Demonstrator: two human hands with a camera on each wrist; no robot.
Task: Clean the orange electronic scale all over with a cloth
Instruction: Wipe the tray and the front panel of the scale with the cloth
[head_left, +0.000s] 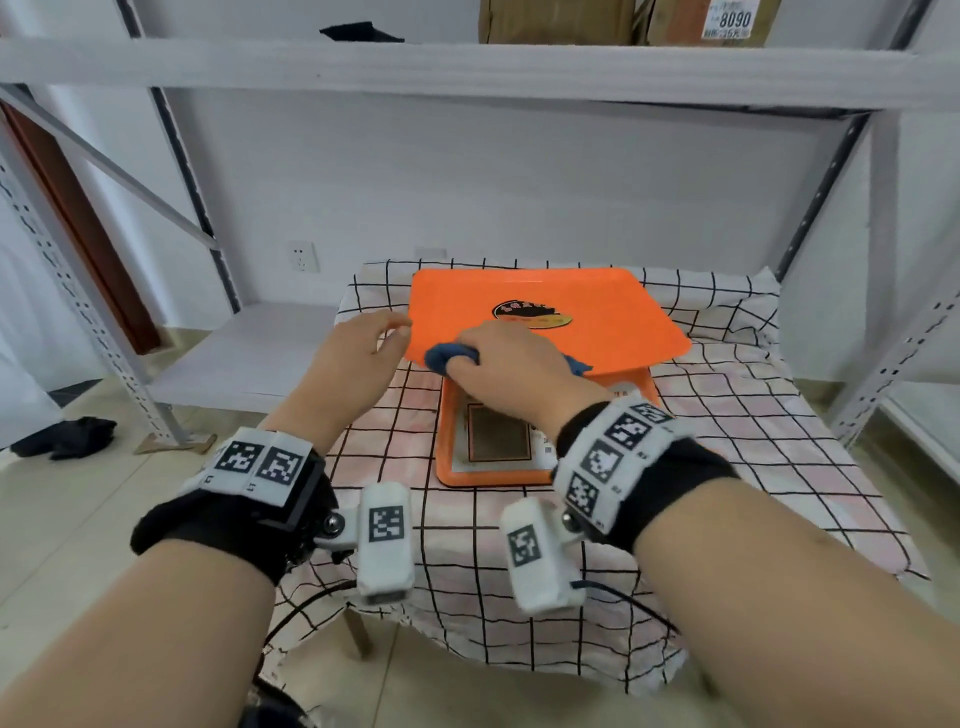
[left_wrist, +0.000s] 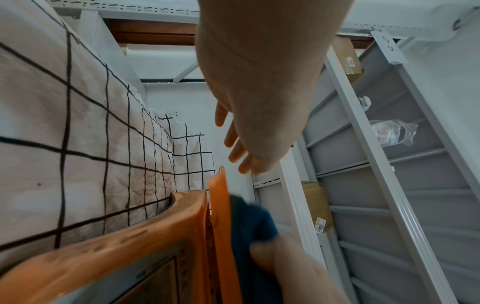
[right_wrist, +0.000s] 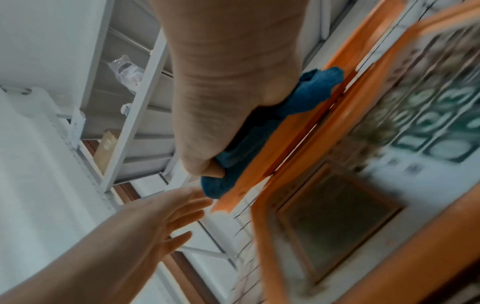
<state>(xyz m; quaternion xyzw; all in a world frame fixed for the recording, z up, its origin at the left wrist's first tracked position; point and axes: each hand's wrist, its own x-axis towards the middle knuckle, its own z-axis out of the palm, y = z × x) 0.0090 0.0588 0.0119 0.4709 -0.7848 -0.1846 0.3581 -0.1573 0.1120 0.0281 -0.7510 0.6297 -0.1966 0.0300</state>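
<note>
The orange electronic scale (head_left: 597, 312) stands on a table with a checked cloth; its flat pan is on top, and its display and keypad panel (head_left: 493, 436) face me. My right hand (head_left: 509, 364) presses a bunched blue cloth (head_left: 447, 356) on the pan's near left edge, fingers curled over it. The right wrist view shows the blue cloth (right_wrist: 265, 133) squeezed between palm and pan rim (right_wrist: 259, 170). My left hand (head_left: 358, 353) hovers by the pan's left corner, fingers loosely spread, holding nothing. In the left wrist view the left hand's fingers (left_wrist: 233, 144) stay just clear of the pan edge (left_wrist: 218, 185).
The checked tablecloth (head_left: 727, 467) hangs over the small table's edges. A grey metal shelf rack (head_left: 467, 67) surrounds the table, with cardboard boxes (head_left: 623, 21) on its top shelf. A dark rag (head_left: 62, 436) lies on the floor at the left.
</note>
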